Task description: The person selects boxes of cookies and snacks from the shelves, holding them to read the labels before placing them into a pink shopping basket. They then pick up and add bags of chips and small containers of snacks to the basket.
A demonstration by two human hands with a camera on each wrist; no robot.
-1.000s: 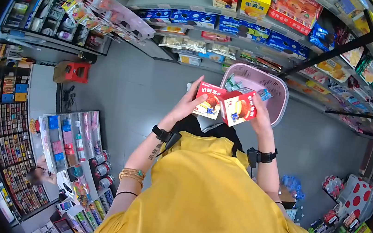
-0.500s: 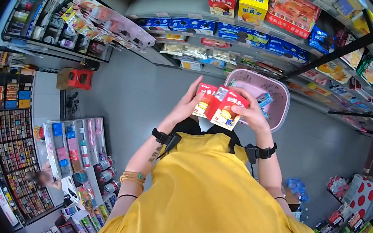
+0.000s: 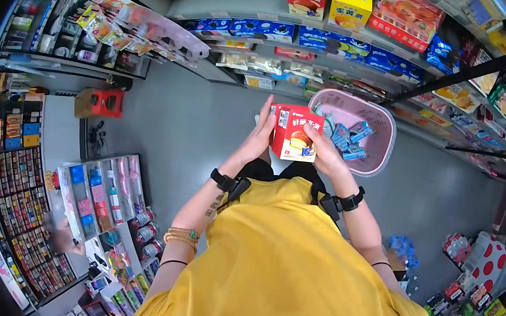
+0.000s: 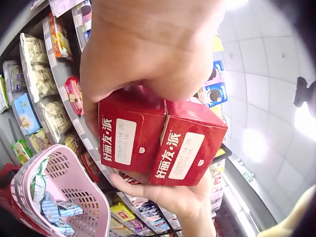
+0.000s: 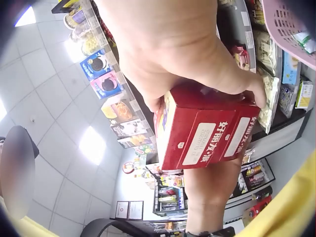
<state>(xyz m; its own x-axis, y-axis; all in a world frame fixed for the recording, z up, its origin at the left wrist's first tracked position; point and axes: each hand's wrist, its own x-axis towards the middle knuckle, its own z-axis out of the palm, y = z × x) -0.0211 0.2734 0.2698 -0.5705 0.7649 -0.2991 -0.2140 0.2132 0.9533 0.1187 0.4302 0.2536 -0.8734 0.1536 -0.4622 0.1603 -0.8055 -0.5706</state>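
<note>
Left hand [image 3: 259, 140] and right hand [image 3: 324, 151] clamp two red boxes [image 3: 294, 131] between them, fingers wrapped on the outer faces, boxes held flush in mid-air by the pink basket [image 3: 379, 120] near rim. Best to keep even squeeze and edges aligned, so neither slips.

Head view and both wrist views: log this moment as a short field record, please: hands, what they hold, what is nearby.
setting: shop aisle with stocked shelves
left hand: grip on one side of two red boxes
right hand: grip on the other side of them
boxes: pressed side by side, labels showing in the wrist views
basket: pink basket beside the hands, blue packets inside
person: yellow top
</note>
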